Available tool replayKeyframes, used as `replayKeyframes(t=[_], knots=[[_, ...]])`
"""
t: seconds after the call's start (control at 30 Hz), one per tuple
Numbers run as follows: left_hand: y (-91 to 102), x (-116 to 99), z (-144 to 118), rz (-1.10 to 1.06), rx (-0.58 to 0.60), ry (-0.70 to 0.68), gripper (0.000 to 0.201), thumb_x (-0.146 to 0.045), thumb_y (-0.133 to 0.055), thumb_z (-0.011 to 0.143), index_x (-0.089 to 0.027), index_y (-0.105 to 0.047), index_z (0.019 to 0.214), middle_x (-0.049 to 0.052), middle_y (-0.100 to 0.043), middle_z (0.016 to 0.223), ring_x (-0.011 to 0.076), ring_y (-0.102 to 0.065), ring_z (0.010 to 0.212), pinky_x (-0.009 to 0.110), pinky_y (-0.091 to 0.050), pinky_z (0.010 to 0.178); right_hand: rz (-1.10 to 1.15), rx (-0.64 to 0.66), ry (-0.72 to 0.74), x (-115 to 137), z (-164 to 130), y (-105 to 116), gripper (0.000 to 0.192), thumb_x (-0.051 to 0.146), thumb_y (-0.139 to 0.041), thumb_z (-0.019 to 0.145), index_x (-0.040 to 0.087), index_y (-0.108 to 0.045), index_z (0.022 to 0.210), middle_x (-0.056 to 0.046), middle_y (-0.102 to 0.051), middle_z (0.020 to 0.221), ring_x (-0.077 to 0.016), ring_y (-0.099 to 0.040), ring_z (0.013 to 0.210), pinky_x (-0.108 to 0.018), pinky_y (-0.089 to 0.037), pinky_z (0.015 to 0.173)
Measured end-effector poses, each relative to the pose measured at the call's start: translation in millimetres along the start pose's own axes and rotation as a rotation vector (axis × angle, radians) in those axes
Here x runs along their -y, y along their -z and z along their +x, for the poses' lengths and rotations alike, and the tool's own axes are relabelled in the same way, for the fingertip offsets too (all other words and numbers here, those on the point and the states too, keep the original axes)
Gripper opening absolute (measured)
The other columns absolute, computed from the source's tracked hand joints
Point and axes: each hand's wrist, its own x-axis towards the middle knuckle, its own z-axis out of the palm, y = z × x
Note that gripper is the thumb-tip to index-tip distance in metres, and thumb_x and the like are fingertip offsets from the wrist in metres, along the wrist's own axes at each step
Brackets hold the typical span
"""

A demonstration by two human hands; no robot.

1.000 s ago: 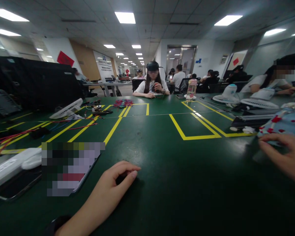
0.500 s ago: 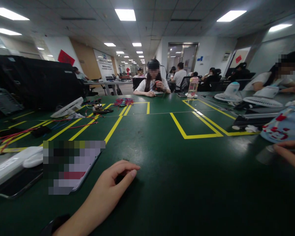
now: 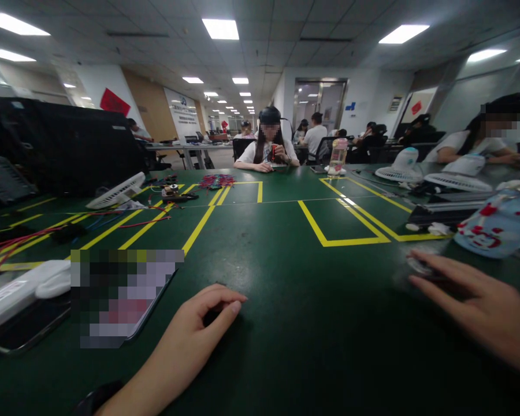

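Note:
My left hand [image 3: 205,320] lies on the green table [image 3: 281,346], its fingers curled and the thumb tip against them. Nothing shows between its fingers. Beside it, to the left, lies a phone [image 3: 162,294] with a blurred-out screen. At the right, my right hand [image 3: 472,294] is above the table, thumb and fingers closed on a small see-through round object [image 3: 417,267]. Motion smears that object, so its kind is unclear. Just behind this hand stands a light blue decorated bottle [image 3: 498,222].
A white device [image 3: 21,294] and a dark phone [image 3: 30,326] lie at the left edge. Wires [image 3: 147,222], a white fan [image 3: 117,190] and yellow tape lines [image 3: 357,241] are further back. A co-worker [image 3: 266,150] sits opposite. More fans [image 3: 401,172] stand at the right.
My right hand has moved left into fuller view, carrying the small see-through object away from beside the blue bottle. My left hand has stayed in place.

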Motion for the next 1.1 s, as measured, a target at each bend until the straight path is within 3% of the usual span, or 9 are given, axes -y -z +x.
replayKeyframes(t=[0.07,0.13,0.2,0.27,0.5,0.7,0.9,1.03,1.1], knots=[[0.3,0.3,-0.1,0.005,0.001,-0.003,0.021,-0.032,-0.051,0.088,-0.027,-0.071,0.091,0.001,-0.071,0.095,0.0212,-0.064,0.092,0.032,-0.050,0.082,0.166,0.127,0.205,61.9,-0.2,-8.3,0.047,0.043,-0.055,0.083,0.033,-0.051,0.128,-0.003,-0.056,0.126,-0.0187,-0.056,0.112,-0.034,-0.049,0.094],[1.0,1.4,-1.4,0.014,0.003,-0.001,0.020,-0.032,-0.051,0.089,-0.027,-0.070,0.092,0.001,-0.070,0.096,0.0208,-0.064,0.092,0.032,-0.050,0.082,0.313,0.288,0.337,116.3,-0.5,-19.2,0.047,0.038,-0.051,0.086,0.032,-0.046,0.133,-0.002,-0.053,0.130,-0.0159,-0.053,0.116,-0.033,-0.046,0.099],[1.4,2.9,-3.3,0.026,0.009,0.000,0.019,-0.031,-0.052,0.089,-0.027,-0.070,0.093,0.001,-0.069,0.096,0.0205,-0.064,0.093,0.032,-0.049,0.083,0.453,0.397,0.420,155.6,-0.2,-30.0,0.046,0.034,-0.049,0.087,0.032,-0.045,0.133,-0.001,-0.051,0.131,-0.0130,-0.052,0.116,-0.028,-0.046,0.099],[0.6,3.5,-4.8,0.039,0.013,-0.006,0.019,-0.030,-0.052,0.089,-0.026,-0.069,0.095,0.001,-0.069,0.095,0.0202,-0.063,0.092,0.032,-0.049,0.084,0.564,0.441,0.460,177.1,0.4,-39.1,0.045,0.029,-0.048,0.087,0.032,-0.046,0.132,0.000,-0.051,0.130,-0.0108,-0.052,0.115,-0.025,-0.045,0.099],[-15.5,-27.0,4.2,0.039,0.010,-0.142,0.022,-0.026,-0.054,0.089,-0.028,-0.063,0.109,0.001,-0.063,0.103,0.0188,-0.059,0.092,0.032,-0.047,0.083,0.731,0.474,0.295,176.6,-2.1,-54.4,0.078,0.029,-0.064,0.077,0.033,-0.020,0.141,0.000,-0.055,0.125,-0.0102,-0.054,0.111,-0.030,-0.043,0.101],[-30.9,-56.8,22.5,-0.009,-0.011,-0.247,0.014,-0.023,-0.054,0.090,-0.025,-0.068,0.089,0.001,-0.064,0.094,0.0185,-0.058,0.091,0.031,-0.045,0.082,0.770,0.506,0.254,176.3,-0.9,-57.3,0.066,0.027,-0.063,0.078,0.031,-0.028,0.134,0.002,-0.060,0.115,-0.0094,-0.058,0.104,-0.029,-0.046,0.094],[-31.4,-55.6,22.6,-0.069,-0.021,-0.279,0.018,-0.020,-0.052,0.091,-0.023,-0.068,0.082,0.001,-0.062,0.090,0.0167,-0.058,0.086,0.029,-0.045,0.078,0.755,0.498,0.273,177.0,-0.2,-58.1,0.064,0.028,-0.063,0.078,0.033,-0.031,0.133,0.003,-0.060,0.117,-0.0084,-0.057,0.104,-0.026,-0.046,0.094],[-25.2,-49.0,22.8,-0.098,-0.097,-0.212,0.015,-0.020,-0.053,0.090,-0.021,-0.066,0.082,0.001,-0.062,0.089,0.0167,-0.059,0.085,0.028,-0.045,0.076,0.677,0.462,0.313,172.7,0.2,-50.8,0.057,0.028,-0.060,0.079,0.034,-0.038,0.131,0.003,-0.056,0.122,-0.0090,-0.055,0.107,-0.026,-0.045,0.094],[-25.3,-43.1,23.6,-0.082,-0.072,-0.180,0.014,-0.020,-0.055,0.089,-0.021,-0.067,0.082,0.001,-0.063,0.088,0.0169,-0.059,0.085,0.028,-0.045,0.077,0.627,0.452,0.313,167.9,-0.2,-46.2,0.051,0.027,-0.058,0.079,0.034,-0.042,0.127,0.003,-0.056,0.121,-0.0089,-0.055,0.106,-0.025,-0.045,0.093]])
